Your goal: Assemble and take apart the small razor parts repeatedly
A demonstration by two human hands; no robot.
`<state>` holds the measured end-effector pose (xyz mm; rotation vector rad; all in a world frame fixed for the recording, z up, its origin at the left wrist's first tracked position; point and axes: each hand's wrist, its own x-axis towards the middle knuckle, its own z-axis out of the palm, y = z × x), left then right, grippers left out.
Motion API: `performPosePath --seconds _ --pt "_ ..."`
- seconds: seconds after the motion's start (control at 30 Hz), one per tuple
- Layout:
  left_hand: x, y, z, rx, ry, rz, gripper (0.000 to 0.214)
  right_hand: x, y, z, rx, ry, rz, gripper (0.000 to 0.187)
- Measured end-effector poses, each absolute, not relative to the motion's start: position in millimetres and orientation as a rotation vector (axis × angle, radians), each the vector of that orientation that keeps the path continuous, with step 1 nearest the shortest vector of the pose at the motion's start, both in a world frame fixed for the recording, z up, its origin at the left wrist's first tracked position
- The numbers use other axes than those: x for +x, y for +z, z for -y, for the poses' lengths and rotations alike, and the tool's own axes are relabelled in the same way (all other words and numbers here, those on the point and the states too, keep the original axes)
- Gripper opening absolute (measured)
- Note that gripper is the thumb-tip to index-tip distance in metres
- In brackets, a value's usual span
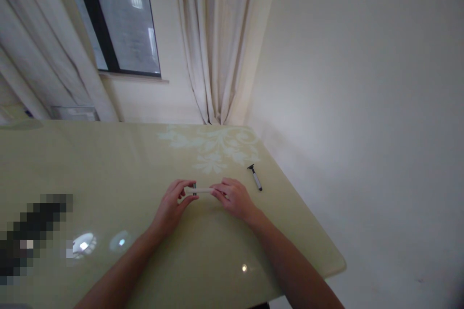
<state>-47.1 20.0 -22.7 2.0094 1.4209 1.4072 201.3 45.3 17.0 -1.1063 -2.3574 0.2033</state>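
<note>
Between my hands, just above the table, is a white-handled razor [203,190] lying level from left to right. My left hand [177,198] pinches its short dark head [195,188] between thumb and fingers, one at each end. The right end of the white handle sits in the closed fingers of my right hand [232,197], which partly hide it. Beyond my right hand, a second razor [256,178] with a grey and black handle lies on the table, touched by neither hand.
The glossy pale green table [297,241] has a white floral pattern near its far edge. A wall [362,130] runs along its right side. Curtains [217,34] and a window [126,19] stand behind. A pixelated dark patch covers the left.
</note>
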Motion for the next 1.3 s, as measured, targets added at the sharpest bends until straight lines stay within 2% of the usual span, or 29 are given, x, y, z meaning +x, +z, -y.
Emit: performPosePath --seconds 0.4,1.3 --pt "-48.3 -20.5 -18.9 1.997 1.428 -1.436 0.033 202.1 14.7 -45.0 -1.124 0.23 2.317 0.041" --pt "-53.2 -23.0 -20.6 2.041 1.417 -1.456 0.032 195.3 8.2 -41.6 -1.089 0.362 2.34 0.037"
